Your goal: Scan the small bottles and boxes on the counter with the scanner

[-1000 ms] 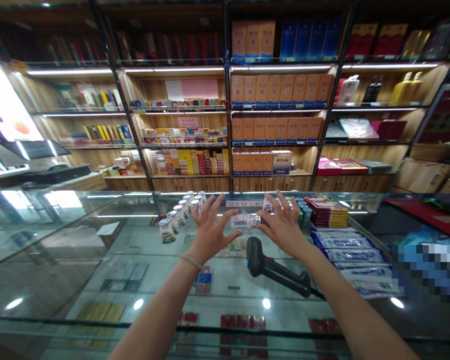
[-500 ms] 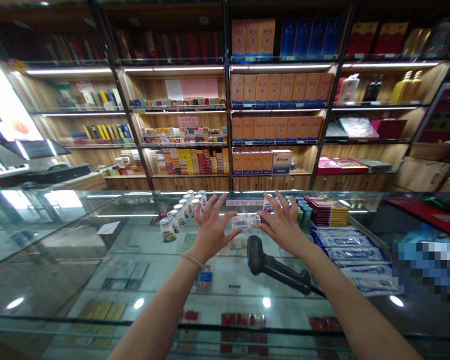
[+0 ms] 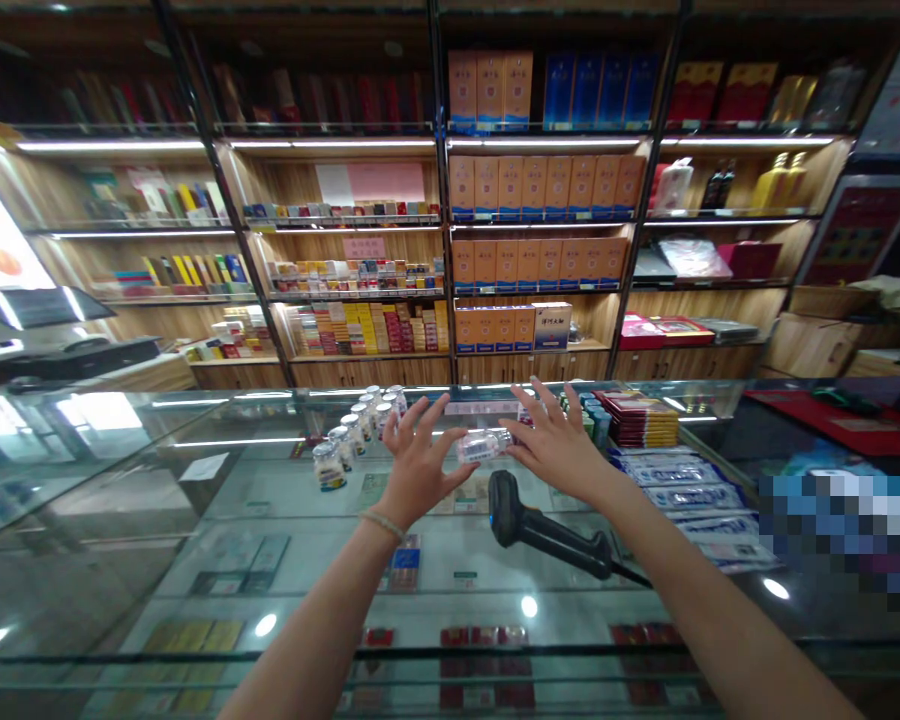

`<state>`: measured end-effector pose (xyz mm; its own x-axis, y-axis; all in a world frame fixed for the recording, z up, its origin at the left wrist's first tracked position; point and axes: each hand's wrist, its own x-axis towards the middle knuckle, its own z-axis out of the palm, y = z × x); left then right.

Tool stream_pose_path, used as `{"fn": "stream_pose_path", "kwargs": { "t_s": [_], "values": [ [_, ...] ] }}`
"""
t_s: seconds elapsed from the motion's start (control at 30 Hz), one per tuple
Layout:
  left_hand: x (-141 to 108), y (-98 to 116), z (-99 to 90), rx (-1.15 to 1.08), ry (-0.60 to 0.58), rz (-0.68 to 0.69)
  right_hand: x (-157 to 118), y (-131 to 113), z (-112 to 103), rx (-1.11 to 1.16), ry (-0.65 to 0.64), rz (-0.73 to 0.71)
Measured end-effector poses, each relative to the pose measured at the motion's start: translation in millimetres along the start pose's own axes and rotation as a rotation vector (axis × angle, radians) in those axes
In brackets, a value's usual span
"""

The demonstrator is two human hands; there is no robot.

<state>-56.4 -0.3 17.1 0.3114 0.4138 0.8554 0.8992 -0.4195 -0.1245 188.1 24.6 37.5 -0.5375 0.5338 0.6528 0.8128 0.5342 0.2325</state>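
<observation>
A small clear bottle point(image 3: 482, 445) with pinkish contents and a printed label lies sideways between my two hands, above the glass counter. My left hand point(image 3: 418, 465) has its thumb and forefinger at the bottle's bottom end, with the other fingers spread. At the capped end, the thumb and fingertips of my right hand point(image 3: 551, 440) grip it, the remaining fingers raised. Just below the bottle, a black handheld barcode scanner point(image 3: 547, 525) rests on the glass. Left of my left hand stand several small white-capped jars point(image 3: 330, 468) in rows.
On the right of the glass counter point(image 3: 285, 520) lie blue-and-white packets point(image 3: 690, 495) and a stack of red-and-gold packs point(image 3: 640, 418). Green containers point(image 3: 594, 415) stand behind my right hand. Shelves with orange boxes point(image 3: 540, 188) line the back wall.
The view has swung slightly to the right. Both hands keep the bottle between them, and its label looks rolled a little lower. The scanner and jars stay on the counter.
</observation>
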Motion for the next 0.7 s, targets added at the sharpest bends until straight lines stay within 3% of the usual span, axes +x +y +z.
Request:
{"fn": "stream_pose_path", "kwargs": {
  "t_s": [0.13,0.3,0.47,0.7],
  "values": [
    [-0.3,0.3,0.2,-0.009,-0.003,-0.013,-11.5,-7.2,-12.9,-0.04,0.012,0.068],
    [-1.0,0.2,0.8,0.003,-0.013,-0.021,-45.1,-24.6,-25.1,-0.027,0.037,0.129],
    [-1.4,0.8,2.4,0.001,-0.004,-0.017,-72.0,-40.9,-21.7,-0.008,0.034,0.134],
    [-0.5,2.5,1.6,0.001,-0.017,-0.022,-85.2,-49.5,-13.5,-0.013,0.006,0.164]
  ]
}}
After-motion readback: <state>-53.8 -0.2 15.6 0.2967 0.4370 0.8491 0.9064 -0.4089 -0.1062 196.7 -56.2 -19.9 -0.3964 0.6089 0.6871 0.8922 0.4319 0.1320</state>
